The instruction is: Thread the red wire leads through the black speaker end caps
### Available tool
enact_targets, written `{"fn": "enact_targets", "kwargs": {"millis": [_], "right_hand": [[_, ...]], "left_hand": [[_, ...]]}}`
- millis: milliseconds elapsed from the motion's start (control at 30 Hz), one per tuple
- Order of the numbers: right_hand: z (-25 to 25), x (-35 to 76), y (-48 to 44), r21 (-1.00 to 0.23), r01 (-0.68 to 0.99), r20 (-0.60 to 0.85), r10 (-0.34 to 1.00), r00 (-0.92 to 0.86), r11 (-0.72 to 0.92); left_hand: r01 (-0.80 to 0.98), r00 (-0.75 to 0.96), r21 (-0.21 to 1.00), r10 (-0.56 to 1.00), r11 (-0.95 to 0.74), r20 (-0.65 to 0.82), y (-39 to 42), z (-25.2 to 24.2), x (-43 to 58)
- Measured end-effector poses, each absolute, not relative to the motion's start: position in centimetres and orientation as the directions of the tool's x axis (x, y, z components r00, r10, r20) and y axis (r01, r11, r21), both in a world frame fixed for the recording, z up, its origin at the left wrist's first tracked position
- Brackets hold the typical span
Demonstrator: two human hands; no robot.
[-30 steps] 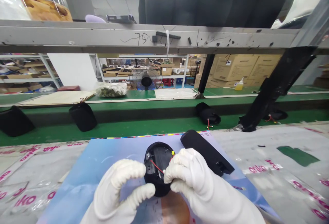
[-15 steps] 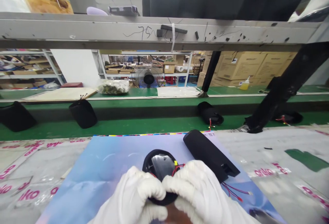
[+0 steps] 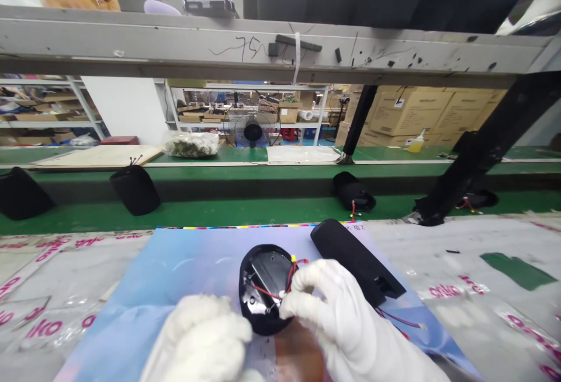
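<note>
A white-gloved right hand point(image 3: 350, 318) pinches the black oval housing point(image 3: 263, 291) at its 3 o'clock edge, fingers point(image 3: 302, 282) curled closed beside the red wires point(image 3: 287, 277). The gloved left hand point(image 3: 201, 335), bunched, sits against the rim at 7 o'clock, its grip hidden. The housing, open side up, rests on a blue mat point(image 3: 131, 265) on the desk point(image 3: 460, 247). A black bar point(image 3: 350, 256) lies at 1 o'clock; black pouches point(image 3: 135, 190) sit on a green ledge point(image 3: 219, 218) beyond.
</note>
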State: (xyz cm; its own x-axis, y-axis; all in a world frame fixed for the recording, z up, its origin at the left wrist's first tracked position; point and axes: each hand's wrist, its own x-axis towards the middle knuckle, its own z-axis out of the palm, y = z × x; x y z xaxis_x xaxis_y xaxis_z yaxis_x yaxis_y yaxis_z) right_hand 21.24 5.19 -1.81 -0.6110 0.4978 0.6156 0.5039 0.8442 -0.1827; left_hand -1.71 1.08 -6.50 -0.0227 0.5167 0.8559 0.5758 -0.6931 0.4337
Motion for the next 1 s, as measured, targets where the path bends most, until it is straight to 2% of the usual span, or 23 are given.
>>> {"fn": "enact_targets", "kwargs": {"millis": [67,100,167,200,267,333,400,467,533,600,667,733,800,867,933,1000], "right_hand": [[-1.4,20.7,5.9,-0.147,0.522,0.649,0.480,-0.590,0.840],[-1.1,20.4,6.3,-0.133,0.518,0.646,0.470,-0.601,0.845],[-0.6,20.0,6.9,-0.130,0.490,0.617,0.457,-0.641,0.862],[-0.5,20.0,6.9,-0.144,0.481,0.611,0.460,-0.644,0.865],[-0.7,20.5,6.5,-0.211,0.508,0.639,0.512,-0.575,0.835],[-1.6,21.5,5.4,-0.373,0.584,0.624,0.660,-0.417,0.721],[-2.8,22.5,3.9,-0.571,0.599,0.488,0.819,-0.303,0.562],[-4.0,23.0,3.1,-0.693,0.547,0.346,0.882,-0.318,0.469],[-4.7,22.5,3.6,-0.737,0.501,0.299,0.884,-0.360,0.453],[-4.9,21.4,5.3,-0.811,0.389,0.283,0.875,-0.392,0.437],[-4.7,20.3,7.5,-0.936,0.091,0.266,0.853,-0.449,0.340],[-4.3,19.8,9.1,-0.960,-0.100,0.277,0.837,-0.472,0.261],[-3.7,19.9,9.6,-0.962,-0.135,0.273,0.827,-0.492,0.237],[-2.8,20.5,9.3,-0.963,-0.062,0.253,0.796,-0.550,0.264],[-2.1,20.8,8.9,-0.930,0.078,0.246,0.764,-0.597,0.360],[-1.7,20.7,9.0,-0.871,0.183,0.279,0.765,-0.581,0.456]], "left_hand": [[0.547,-0.084,0.524,0.580,-0.653,0.811,2.1,-6.2,-2.6],[0.499,-0.098,0.626,0.678,-0.600,0.728,2.8,-6.1,-3.1],[0.326,0.000,0.828,0.876,-0.455,0.482,4.4,-6.1,-3.9],[0.222,0.090,0.898,0.925,-0.379,0.369,5.1,-6.3,-4.2],[0.042,0.240,0.950,0.926,-0.310,0.291,6.2,-6.9,-4.7],[-0.037,0.280,0.942,0.901,-0.335,0.331,6.7,-7.6,-5.0],[-0.019,0.256,0.933,0.901,-0.358,0.351,6.6,-8.1,-5.0],[0.057,0.214,0.922,0.907,-0.383,0.364,5.9,-8.2,-4.2],[0.160,0.145,0.851,0.864,-0.501,0.481,4.9,-7.8,-2.8],[0.288,0.095,0.698,0.745,-0.655,0.660,3.8,-7.4,-1.0],[0.410,0.122,0.542,0.633,-0.734,0.765,3.0,-7.1,0.4],[0.449,0.188,0.476,0.601,-0.756,0.777,2.6,-7.1,0.9],[0.449,0.165,0.475,0.592,-0.757,0.788,2.8,-7.5,0.6],[0.518,0.048,0.465,0.567,-0.718,0.822,3.5,-8.2,-0.3],[0.615,-0.048,0.443,0.529,-0.653,0.847,4.5,-8.8,-1.1],[0.594,-0.088,0.504,0.572,-0.627,0.815,5.6,-9.3,-1.6]]}}
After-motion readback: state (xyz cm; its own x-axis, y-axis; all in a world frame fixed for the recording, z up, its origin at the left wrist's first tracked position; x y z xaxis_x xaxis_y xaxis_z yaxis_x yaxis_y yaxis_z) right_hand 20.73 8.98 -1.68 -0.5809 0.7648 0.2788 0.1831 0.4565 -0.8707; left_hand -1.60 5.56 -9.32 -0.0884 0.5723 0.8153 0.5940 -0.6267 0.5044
